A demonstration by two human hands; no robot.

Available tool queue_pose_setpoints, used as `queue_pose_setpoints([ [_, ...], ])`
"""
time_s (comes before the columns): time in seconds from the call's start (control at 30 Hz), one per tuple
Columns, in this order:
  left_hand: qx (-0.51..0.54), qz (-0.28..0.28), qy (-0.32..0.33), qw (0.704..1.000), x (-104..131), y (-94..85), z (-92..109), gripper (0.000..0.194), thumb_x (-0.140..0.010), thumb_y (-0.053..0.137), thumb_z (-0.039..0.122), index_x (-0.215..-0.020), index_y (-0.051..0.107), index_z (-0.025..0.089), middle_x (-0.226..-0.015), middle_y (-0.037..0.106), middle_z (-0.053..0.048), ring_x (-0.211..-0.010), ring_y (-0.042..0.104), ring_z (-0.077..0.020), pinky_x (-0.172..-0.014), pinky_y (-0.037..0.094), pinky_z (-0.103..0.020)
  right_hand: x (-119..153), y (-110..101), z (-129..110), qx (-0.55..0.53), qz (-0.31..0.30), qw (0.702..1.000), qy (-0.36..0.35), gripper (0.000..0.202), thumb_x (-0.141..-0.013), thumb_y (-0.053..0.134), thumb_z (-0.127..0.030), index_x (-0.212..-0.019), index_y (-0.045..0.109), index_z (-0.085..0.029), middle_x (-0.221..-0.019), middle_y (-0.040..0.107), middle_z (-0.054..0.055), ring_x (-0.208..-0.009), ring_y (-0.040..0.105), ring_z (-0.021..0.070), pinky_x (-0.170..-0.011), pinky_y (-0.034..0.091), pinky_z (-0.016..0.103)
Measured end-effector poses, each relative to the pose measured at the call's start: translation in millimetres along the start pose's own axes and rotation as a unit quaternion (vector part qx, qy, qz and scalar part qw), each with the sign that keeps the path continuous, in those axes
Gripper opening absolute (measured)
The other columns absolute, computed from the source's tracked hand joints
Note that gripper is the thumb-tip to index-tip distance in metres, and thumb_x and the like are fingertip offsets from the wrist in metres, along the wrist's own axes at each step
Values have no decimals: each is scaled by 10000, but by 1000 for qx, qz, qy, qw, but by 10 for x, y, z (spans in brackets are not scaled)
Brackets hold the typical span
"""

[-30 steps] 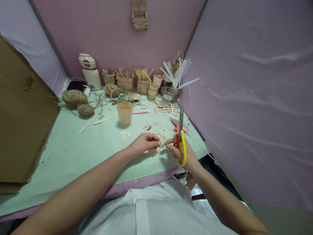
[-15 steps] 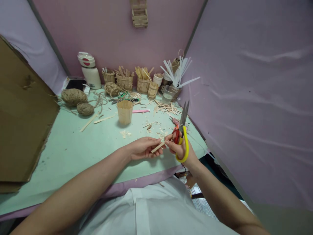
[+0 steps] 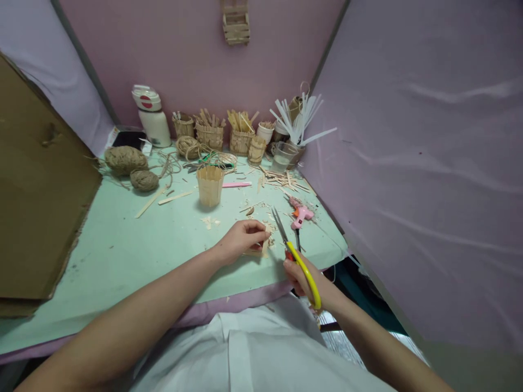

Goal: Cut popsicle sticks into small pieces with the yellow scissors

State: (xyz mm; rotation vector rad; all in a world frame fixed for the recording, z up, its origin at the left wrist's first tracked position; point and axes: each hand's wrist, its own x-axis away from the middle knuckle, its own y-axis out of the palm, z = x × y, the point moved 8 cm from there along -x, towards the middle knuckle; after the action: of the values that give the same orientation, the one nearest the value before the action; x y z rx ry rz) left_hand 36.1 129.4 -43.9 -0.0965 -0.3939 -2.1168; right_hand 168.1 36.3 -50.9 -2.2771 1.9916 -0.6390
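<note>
My left hand (image 3: 244, 240) is over the front of the table, its thumb and fingers pinched on a flat wooden strip (image 3: 265, 248), mostly hidden by the fingers. Another pale piece of wood shows just under that hand. To the right, my right hand (image 3: 302, 280) is closed around the yellow-handled scissors (image 3: 303, 269), whose blades point up and away to the left. Beyond my left hand stands a small cup made of wooden strips (image 3: 210, 188). A pink glue gun (image 3: 301, 213) lies past the scissors.
Balls of twine (image 3: 126, 160) and a white bottle (image 3: 156, 125) stand at the back left. Baskets of sticks (image 3: 210, 136) line the wall, with white glue sticks (image 3: 304, 117) at the right. Wood scraps (image 3: 281, 178) litter the table. Cardboard (image 3: 44, 179) stands at the left.
My right hand has let go of the strip and moved down with the scissors, which now tilt left. My left hand has turned palm down. The glue gun is now uncovered.
</note>
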Motion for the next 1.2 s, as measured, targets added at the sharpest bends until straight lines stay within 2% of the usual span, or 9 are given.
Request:
queue_pose_setpoints([
  [0.17, -4, 8, 13, 1000, -3, -20, 17, 326, -635, 775, 411, -729, 620, 141, -650, 570, 14, -587, 516, -81, -584, 466, -223, 100, 165, -33, 51, -50, 997, -4, 388, -916, 414, -606, -842, 386, -226, -586, 335, -79, -485, 315, 102, -464, 282, 249],
  [0.37, -4, 7, -3, 1000, -4, -3, -21, 245, -670, 737, 341, -713, 602, 141, -635, 561, 20, -557, 523, -73, -588, 493, -228, 60, 221, -64, 63, -42, 997, -12, 376, -928, 383, -592, -830, 358, -229, -561, 376, -76, -466, 342, 104, -448, 276, 251],
  [0.57, 5, 13, -26, 1000, 1, 15, -64, 248, -663, 752, 322, -724, 586, 147, -632, 568, 16, -537, 549, -74, -594, 513, -240, 70, 247, -75, 62, -47, 997, 5, 373, -923, 379, -590, -815, 346, -234, -547, 378, -82, -447, 358, 103, -440, 290, 243],
  [0.93, 2, 10, -25, 1000, -15, 11, -105, 229, -695, 738, 311, -726, 579, 149, -627, 574, 14, -544, 568, -81, -608, 539, -255, 52, 256, -40, 67, -29, 997, 7, 410, -911, 375, -633, -828, 359, -232, -571, 382, -79, -455, 342, 100, -442, 281, 241],
  [1.2, 3, 15, -24, 1000, -12, 12, -94, 212, -686, 733, 292, -709, 580, 147, -609, 568, 14, -519, 552, -75, -571, 522, -232, 78, 252, -78, 73, -39, 996, 20, 423, -900, 389, -648, -814, 349, -235, -573, 388, -77, -473, 364, 106, -450, 293, 241],
])
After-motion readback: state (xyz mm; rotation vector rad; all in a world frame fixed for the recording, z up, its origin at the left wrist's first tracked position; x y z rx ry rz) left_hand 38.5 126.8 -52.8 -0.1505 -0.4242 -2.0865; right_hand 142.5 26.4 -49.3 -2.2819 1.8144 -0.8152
